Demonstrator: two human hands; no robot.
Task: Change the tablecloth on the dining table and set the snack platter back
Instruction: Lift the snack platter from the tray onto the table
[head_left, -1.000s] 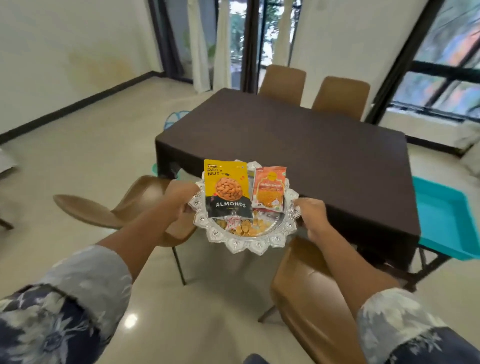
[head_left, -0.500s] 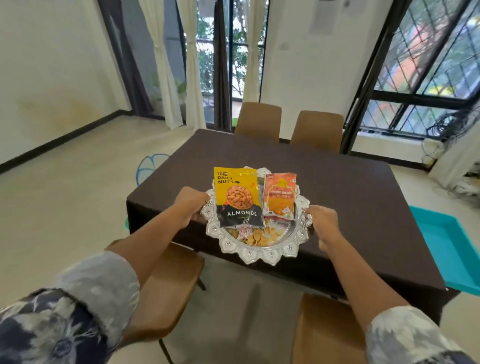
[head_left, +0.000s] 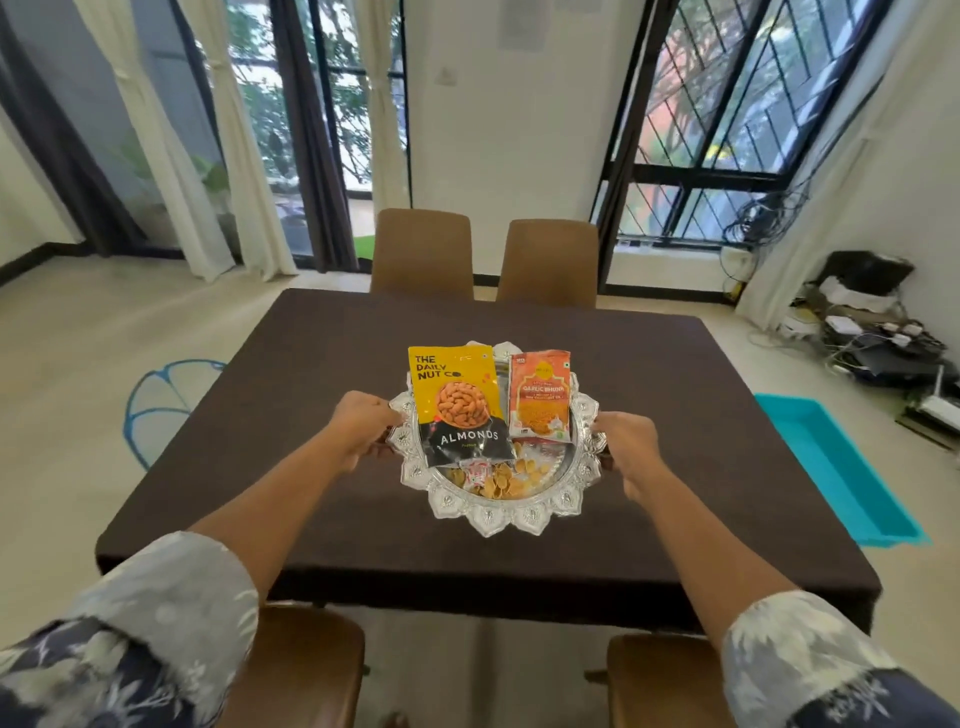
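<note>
Having cleared the edge, the snack platter (head_left: 498, 514) now hangs over the surface (head_left: 311, 364), left hand (head_left: 363, 428) and right hand (head_left: 626, 449) fingers (head_left: 389, 415) gripping its rim; set-down looks next.

Plain dark brown tablecloth (head_left: 311, 415). Silver platter (head_left: 511, 514), embossed petal pattern round its rim. Yellow-over-black almond pouch (head_left: 457, 405); orange packet (head_left: 540, 395). Navy sleeves (head_left: 130, 649), pale floral print. Tan chairs (head_left: 423, 249). Turquoise tub (head_left: 841, 478).

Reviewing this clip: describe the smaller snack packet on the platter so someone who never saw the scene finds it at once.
Find the brown tablecloth in the middle of the room; over it the left hand and right hand grip a scalloped silver platter. Of the two packs on it, take the orange packet nearer the right hand, shorter and narrower than the yellow-and-black almonds bag.
</note>
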